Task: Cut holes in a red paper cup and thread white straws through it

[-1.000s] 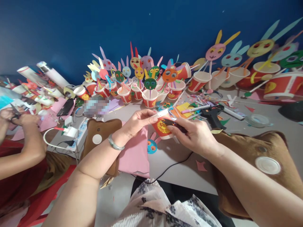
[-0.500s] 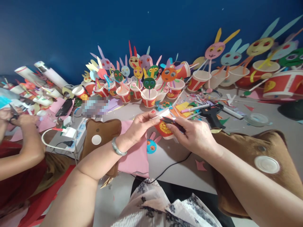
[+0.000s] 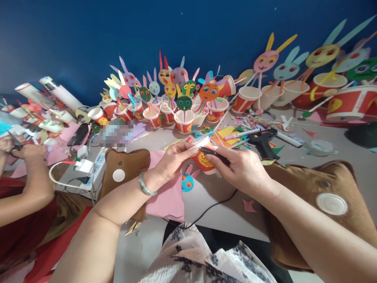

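Note:
Fingers pinched, my left hand [image 3: 176, 157] holds a thin white strip [image 3: 203, 140] above a red paper cup [image 3: 204, 158] with a yellow emblem. My right hand [image 3: 243, 163] is closed round a slim black tool [image 3: 216, 153]; its narrow end points left toward my left fingertips. Whether it is scissors or a knife I cannot tell. The cup is on the near side of the tool, partly hidden by my hands. Just below my left hand, a blue paper rabbit face [image 3: 187, 183] with pink ears lies by a pink sheet [image 3: 165, 196].
Paper cups with rabbit figures [image 3: 184, 122] line the back by the blue wall. A black glue gun [image 3: 263, 142], paper scraps [image 3: 232, 133] and a tape roll [image 3: 321, 147] lie right. Brown cushions [image 3: 306, 184] flank me. At left, another person's hands [image 3: 32, 151] hold scissors [image 3: 14, 143].
The black tool's tip has tilted slightly and sits nearer my left fingertips. Both hands stay almost in place over the cup. The whole view has shifted a little.

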`<state>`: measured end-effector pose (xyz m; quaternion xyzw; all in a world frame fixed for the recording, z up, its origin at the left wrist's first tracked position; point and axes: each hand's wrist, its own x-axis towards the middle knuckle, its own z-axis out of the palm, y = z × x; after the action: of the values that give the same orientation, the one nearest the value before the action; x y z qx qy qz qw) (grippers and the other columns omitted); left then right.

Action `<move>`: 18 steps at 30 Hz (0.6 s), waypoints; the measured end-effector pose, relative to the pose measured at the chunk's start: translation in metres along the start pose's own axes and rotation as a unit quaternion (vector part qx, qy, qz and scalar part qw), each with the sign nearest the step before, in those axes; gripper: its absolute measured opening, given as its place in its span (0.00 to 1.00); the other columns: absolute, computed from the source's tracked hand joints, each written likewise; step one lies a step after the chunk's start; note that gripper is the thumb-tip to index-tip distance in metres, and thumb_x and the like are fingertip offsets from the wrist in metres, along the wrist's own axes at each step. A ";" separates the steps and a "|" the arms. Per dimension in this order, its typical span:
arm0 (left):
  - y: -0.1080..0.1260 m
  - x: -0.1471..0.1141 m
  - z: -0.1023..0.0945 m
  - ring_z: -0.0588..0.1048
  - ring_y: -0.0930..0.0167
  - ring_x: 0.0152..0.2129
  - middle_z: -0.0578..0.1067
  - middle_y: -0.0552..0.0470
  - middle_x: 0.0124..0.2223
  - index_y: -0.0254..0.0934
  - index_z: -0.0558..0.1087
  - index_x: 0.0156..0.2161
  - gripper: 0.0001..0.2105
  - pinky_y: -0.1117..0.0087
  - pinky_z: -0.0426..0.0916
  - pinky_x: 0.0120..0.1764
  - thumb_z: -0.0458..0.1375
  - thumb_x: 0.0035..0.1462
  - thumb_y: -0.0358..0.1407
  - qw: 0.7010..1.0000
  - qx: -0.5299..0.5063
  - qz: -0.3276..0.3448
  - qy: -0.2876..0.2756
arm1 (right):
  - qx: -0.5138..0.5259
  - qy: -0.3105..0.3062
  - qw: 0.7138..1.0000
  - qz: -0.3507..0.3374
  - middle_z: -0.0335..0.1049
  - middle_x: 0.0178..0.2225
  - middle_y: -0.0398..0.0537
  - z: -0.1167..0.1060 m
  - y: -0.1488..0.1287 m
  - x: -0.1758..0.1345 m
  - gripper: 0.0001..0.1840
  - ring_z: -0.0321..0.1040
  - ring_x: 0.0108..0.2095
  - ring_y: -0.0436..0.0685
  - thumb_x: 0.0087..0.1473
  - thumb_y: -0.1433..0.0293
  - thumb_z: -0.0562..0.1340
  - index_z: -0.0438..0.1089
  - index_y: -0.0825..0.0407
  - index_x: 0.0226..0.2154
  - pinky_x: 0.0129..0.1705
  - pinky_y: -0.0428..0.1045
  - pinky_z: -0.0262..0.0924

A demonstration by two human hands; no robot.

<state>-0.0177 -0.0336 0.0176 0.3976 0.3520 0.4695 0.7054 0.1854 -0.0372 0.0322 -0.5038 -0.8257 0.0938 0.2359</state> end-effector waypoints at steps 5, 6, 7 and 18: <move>0.000 0.000 -0.001 0.75 0.76 0.25 0.77 0.54 0.28 0.34 0.76 0.30 0.13 0.72 0.68 0.33 0.71 0.50 0.41 1.000 -0.001 0.001 -0.004 | 0.006 -0.008 1.000 0.013 0.72 0.19 0.44 -0.001 -0.001 -0.001 0.23 0.66 0.19 0.54 0.64 0.54 0.54 0.77 0.47 0.49 0.23 0.48 0.50; 0.000 0.000 -0.001 0.74 0.76 0.25 0.77 0.54 0.28 0.34 0.76 0.30 0.13 0.72 0.68 0.33 0.71 0.50 0.41 1.000 -0.001 -0.001 -0.005 | 0.007 -0.007 1.000 0.012 0.73 0.20 0.45 -0.001 -0.001 -0.001 0.22 0.66 0.19 0.54 0.64 0.54 0.55 0.77 0.47 0.49 0.24 0.48 0.50; 0.000 0.000 -0.001 0.74 0.76 0.25 0.77 0.54 0.28 0.34 0.76 0.30 0.13 0.72 0.68 0.33 0.71 0.50 0.41 1.000 -0.001 -0.003 -0.007 | 0.007 -0.004 1.000 0.011 0.73 0.21 0.45 -0.001 -0.001 -0.001 0.22 0.67 0.20 0.54 0.64 0.54 0.55 0.77 0.47 0.48 0.24 0.48 0.50; 0.001 -0.001 0.001 0.74 0.75 0.23 0.77 0.54 0.26 0.34 0.76 0.29 0.13 0.73 0.68 0.28 0.72 0.47 0.41 1.000 -0.008 -0.002 0.007 | 0.024 0.009 1.000 -0.002 0.70 0.19 0.46 0.003 -0.002 -0.001 0.23 0.64 0.19 0.53 0.64 0.54 0.54 0.77 0.50 0.35 0.24 0.48 0.49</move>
<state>-0.0176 -0.0345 0.0188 0.3874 0.3539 0.4735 0.7074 0.1832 -0.0385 0.0302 -0.4976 -0.8219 0.1086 0.2550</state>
